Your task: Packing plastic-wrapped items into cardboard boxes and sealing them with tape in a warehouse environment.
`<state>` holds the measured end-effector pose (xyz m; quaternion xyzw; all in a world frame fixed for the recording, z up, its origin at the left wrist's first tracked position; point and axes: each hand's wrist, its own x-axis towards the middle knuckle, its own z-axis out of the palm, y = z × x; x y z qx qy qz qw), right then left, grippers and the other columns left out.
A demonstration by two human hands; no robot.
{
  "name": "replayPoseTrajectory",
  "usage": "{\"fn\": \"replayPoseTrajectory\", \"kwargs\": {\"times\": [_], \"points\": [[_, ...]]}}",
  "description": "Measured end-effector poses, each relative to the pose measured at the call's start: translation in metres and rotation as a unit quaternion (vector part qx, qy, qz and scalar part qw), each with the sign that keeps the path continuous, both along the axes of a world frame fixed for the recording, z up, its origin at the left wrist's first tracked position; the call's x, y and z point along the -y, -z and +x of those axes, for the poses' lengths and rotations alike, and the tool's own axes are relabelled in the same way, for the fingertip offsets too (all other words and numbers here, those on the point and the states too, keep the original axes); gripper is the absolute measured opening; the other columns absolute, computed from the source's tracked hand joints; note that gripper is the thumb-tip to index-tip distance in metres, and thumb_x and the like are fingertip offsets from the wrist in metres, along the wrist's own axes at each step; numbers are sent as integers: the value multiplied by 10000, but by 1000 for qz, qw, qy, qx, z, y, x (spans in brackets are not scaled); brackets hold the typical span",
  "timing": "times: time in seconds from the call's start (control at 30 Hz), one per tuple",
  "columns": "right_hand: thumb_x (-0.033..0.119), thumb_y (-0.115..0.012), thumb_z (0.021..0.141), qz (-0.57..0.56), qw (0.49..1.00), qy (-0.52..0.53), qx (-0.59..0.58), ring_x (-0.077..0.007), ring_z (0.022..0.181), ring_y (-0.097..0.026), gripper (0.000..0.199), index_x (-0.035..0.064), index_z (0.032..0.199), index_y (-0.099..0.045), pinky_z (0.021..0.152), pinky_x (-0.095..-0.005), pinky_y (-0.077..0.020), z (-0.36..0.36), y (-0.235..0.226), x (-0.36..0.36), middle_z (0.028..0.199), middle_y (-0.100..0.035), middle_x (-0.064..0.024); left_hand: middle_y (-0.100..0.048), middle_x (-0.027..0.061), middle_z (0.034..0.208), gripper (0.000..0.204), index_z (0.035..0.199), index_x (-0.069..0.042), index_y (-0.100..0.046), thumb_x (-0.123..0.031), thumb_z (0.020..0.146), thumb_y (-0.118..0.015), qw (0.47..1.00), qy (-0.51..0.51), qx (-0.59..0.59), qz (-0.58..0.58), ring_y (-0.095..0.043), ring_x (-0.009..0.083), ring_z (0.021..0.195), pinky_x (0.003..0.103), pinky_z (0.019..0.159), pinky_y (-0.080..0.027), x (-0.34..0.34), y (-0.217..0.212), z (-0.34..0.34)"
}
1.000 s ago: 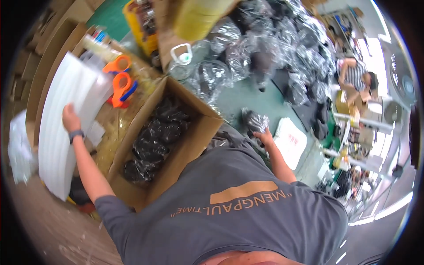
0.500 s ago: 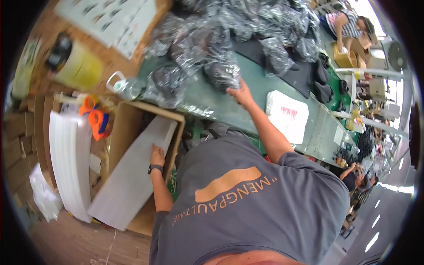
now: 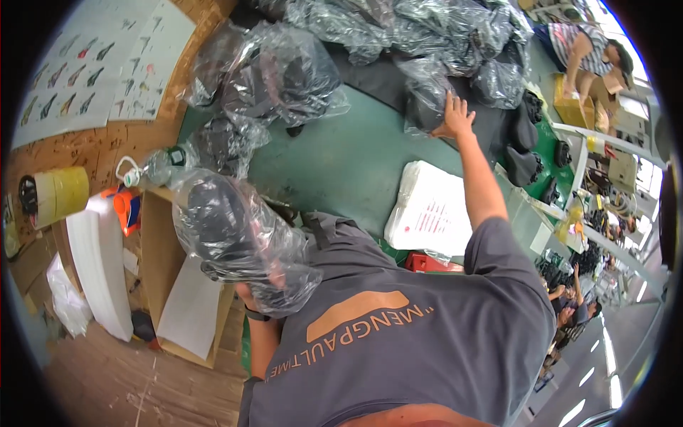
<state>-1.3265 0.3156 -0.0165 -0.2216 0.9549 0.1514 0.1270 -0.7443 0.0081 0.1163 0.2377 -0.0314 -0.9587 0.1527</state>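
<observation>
My left hand (image 3: 247, 292) is closed on a black bicycle saddle in a clear plastic bag (image 3: 226, 222), held in front of my body above the open cardboard box (image 3: 156, 263). The bag hides most of its fingers. My right hand (image 3: 455, 119) is stretched out over the table with its fingers spread, at the edge of another bagged saddle (image 3: 424, 96). Whether it presses on that bag, I cannot tell. Several more bagged saddles (image 3: 281, 75) lie heaped along the far side of the green table (image 3: 334, 160).
A white stack of bags (image 3: 430, 210) lies near my right arm. Bare black saddles (image 3: 524, 166) sit farther right. At left are a plastic bottle (image 3: 160, 167), orange-handled scissors (image 3: 126, 210), white foam sheets (image 3: 96, 267) and a yellow tub (image 3: 60, 196). Another person (image 3: 580, 53) works at far right.
My left hand has left the pale sheet in the box and now holds a bagged saddle. My right hand has moved away to the right, to another bagged saddle, and its fingers have spread.
</observation>
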Motion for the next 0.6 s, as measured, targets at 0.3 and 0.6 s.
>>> {"fn": "replayPoseTrajectory", "kwargs": {"times": [0.3, 0.6], "points": [[384, -975, 694, -307, 868, 385, -62, -421, 1316, -636, 1475, 12, 1678, 59, 1186, -463, -440, 46, 107, 2, 1405, -619, -328, -603, 120, 1143, 1333, 1713, 11, -75, -309, 758, -948, 992, -13, -91, 83, -661, 256, 896, 418, 749, -616, 20, -14, 43], [196, -845, 892, -593, 487, 286, 574, -306, 1112, -682, 582, 56, 1408, -614, 974, -502, -580, 352, -144, 184, 1303, -687, -146, -753, 155, 1294, 718, 1381, 18, -640, -96, 735, -932, 823, 25, 416, -386, -713, 274, 1192, 433, 1031, -557, 100, 27, 407]]}}
